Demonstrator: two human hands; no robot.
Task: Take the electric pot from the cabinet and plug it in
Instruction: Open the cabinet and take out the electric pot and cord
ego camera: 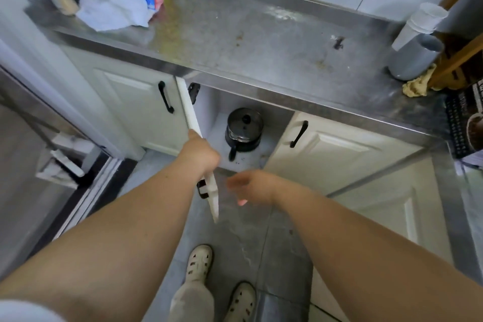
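Inside, electric pot (244,129) sits in open cabinet (257,104), beyond both hands. Left hand (200,153) grips the door (202,146) edge; right hand (252,185) loosely spread, empty, blurred.

Electric pot (243,129): black, round, lid on with a dark knob, sitting upright on the pale floor of the open cabinet (217,102) under the counter, handle pointing toward the near side, nothing touching it.

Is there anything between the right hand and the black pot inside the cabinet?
Nothing visible. The left hand holds the cabinet door open, and the electric pot stands alone on the cabinet floor. The right hand hangs in front of the opening, apart from the pot.
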